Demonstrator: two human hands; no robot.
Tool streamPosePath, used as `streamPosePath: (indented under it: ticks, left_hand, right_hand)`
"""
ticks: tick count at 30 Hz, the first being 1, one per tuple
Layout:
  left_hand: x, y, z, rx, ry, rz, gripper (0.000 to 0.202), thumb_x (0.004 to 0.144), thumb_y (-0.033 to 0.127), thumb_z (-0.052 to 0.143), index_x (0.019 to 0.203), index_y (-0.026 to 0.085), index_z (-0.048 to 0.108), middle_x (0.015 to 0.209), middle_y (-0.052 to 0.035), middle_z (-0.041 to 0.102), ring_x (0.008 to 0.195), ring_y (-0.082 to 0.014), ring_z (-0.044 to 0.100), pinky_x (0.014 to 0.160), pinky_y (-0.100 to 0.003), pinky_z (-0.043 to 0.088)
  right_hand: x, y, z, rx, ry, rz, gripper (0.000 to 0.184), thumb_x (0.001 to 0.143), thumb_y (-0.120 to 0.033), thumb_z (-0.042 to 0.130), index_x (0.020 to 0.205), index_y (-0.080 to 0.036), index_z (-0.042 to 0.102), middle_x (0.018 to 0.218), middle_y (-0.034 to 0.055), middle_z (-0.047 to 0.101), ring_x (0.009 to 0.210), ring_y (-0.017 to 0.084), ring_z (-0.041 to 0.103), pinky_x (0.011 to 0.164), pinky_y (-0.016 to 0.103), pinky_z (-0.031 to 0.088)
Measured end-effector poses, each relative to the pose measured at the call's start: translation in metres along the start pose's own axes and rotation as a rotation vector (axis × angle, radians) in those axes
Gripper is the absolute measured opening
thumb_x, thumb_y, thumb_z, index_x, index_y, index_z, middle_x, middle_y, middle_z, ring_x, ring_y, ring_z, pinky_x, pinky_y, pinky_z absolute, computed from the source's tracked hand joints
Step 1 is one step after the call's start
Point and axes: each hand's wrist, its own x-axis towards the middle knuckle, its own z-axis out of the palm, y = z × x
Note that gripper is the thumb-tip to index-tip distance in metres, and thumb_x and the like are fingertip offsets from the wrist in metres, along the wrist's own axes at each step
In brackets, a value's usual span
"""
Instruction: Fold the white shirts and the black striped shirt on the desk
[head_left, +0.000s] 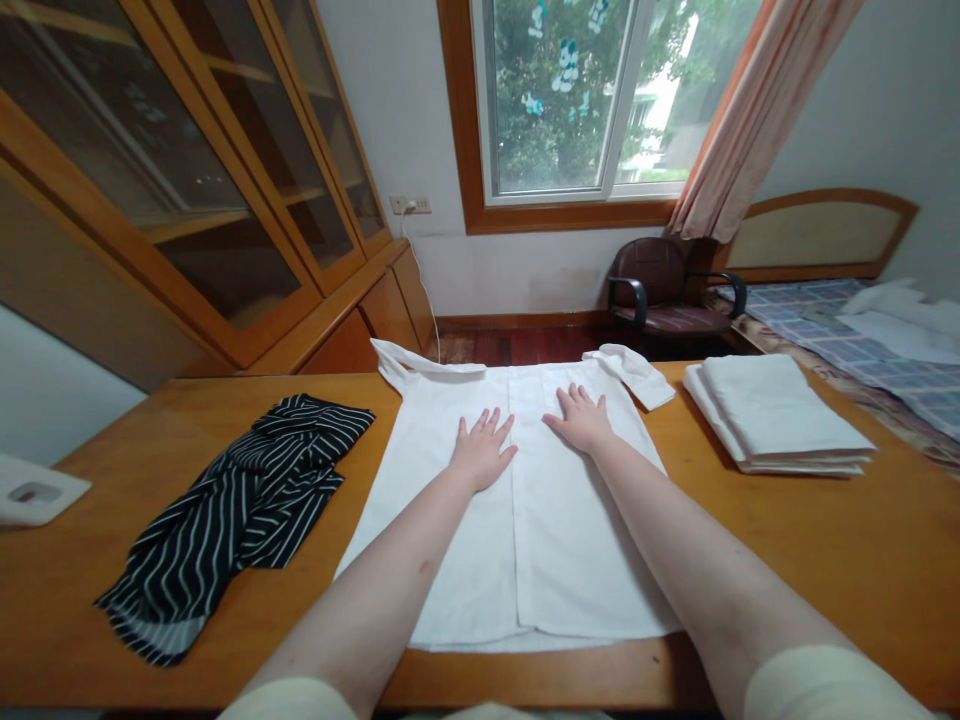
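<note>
Head view: both hands lie palm down on a white shirt (pixel 540 520), which is spread on a wooden table (pixel 825 580).
Left fingers: spread apart, pinching nothing; the left hand (pixel 484 455) rests just left of the shirt's front placket (pixel 515 550). A sideways push here could drag the top layer and wrinkle the cloth under the palm.
Right fingers: also spread and gripping nothing; the right hand (pixel 581 418) lies right of the placket, farther up the shirt. If the palms pressed unevenly, the placket could skew.
Hem: at the shirt's near end, a strip of the lower layer shows below the upper one; a pull on one layer alone would probably widen that mismatch.
Sleeves: at the shirt's far corners, the left sleeve (pixel 427 368) juts up by the table's far edge and the right sleeve (pixel 630 375) lies bunched. A forward shove might send the left one over that edge, and the right could set a crease.
Striped garment: black with white stripes (pixel 240 490), loosely heaped left of the shirt; a swinging left forearm could catch it.
Folded stack: white cloth (pixel 780 410) right of the shirt, its layers slightly offset; a knock from the right arm might topple them.
</note>
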Motion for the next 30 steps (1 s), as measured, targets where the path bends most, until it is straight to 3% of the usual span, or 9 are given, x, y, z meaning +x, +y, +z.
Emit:
streamPosePath:
  ticks: [15, 17, 20, 22, 26, 30]
  left_hand:
    - [-0.03, 0.011, -0.004, -0.032, -0.047, -0.02, 0.061, 0.09, 0.053, 0.03, 0.146, 0.029, 0.021, 0.154, -0.0057, 0.018, 0.14, -0.0288, 0.015, 0.108, -0.06, 0.01]
    - [-0.028, 0.012, -0.012, -0.034, -0.032, -0.014, 0.059, 0.09, 0.054, 0.031, 0.143, 0.029, 0.029, 0.151, -0.0077, 0.028, 0.137, -0.0298, 0.025, 0.106, -0.057, 0.019]
    - [-0.016, 0.016, -0.026, -0.031, 0.026, -0.063, 0.053, 0.091, 0.054, 0.029, 0.127, 0.021, 0.05, 0.128, -0.0136, 0.053, 0.12, -0.0296, 0.047, 0.098, -0.048, 0.035]
    - [-0.003, 0.017, -0.033, -0.019, 0.073, -0.102, 0.048, 0.092, 0.05, 0.03, 0.117, 0.017, 0.055, 0.117, -0.0146, 0.058, 0.112, -0.0279, 0.052, 0.095, -0.043, 0.038]
    - [0.022, 0.012, -0.033, 0.026, 0.202, -0.094, 0.045, 0.092, 0.039, 0.036, 0.128, 0.016, 0.048, 0.138, -0.0142, 0.045, 0.125, -0.0269, 0.04, 0.104, -0.041, 0.029]
    - [0.033, -0.001, -0.017, 0.027, 0.154, -0.067, 0.054, 0.091, 0.041, 0.035, 0.14, 0.019, 0.037, 0.152, -0.0089, 0.026, 0.139, -0.0267, 0.019, 0.112, -0.044, 0.013]
  right_hand:
    - [-0.032, -0.003, 0.003, -0.021, -0.039, 0.008, 0.08, 0.085, -0.069, 0.024, 0.148, -0.021, 0.016, 0.155, 0.0113, 0.01, 0.141, 0.03, 0.005, 0.106, 0.059, 0.002]
    - [-0.036, -0.003, 0.005, -0.02, -0.023, 0.005, 0.08, 0.085, -0.069, 0.024, 0.148, -0.021, 0.017, 0.155, 0.012, 0.011, 0.141, 0.031, 0.005, 0.106, 0.06, 0.002]
    - [-0.041, -0.003, 0.007, -0.018, -0.009, 0.008, 0.08, 0.085, -0.068, 0.024, 0.148, -0.02, 0.018, 0.155, 0.0124, 0.012, 0.141, 0.031, 0.006, 0.106, 0.06, 0.002]
    - [-0.043, -0.003, 0.008, -0.012, -0.007, 0.016, 0.079, 0.085, -0.068, 0.025, 0.148, -0.02, 0.018, 0.155, 0.0121, 0.012, 0.141, 0.03, 0.006, 0.106, 0.06, 0.002]
    - [-0.047, -0.005, 0.007, -0.005, -0.015, 0.027, 0.079, 0.085, -0.068, 0.025, 0.148, -0.02, 0.019, 0.155, 0.0115, 0.012, 0.141, 0.03, 0.006, 0.106, 0.059, 0.001]
    - [-0.048, -0.005, 0.007, -0.012, -0.014, 0.033, 0.079, 0.085, -0.069, 0.023, 0.148, -0.021, 0.018, 0.155, 0.0108, 0.011, 0.141, 0.03, 0.006, 0.107, 0.059, 0.002]
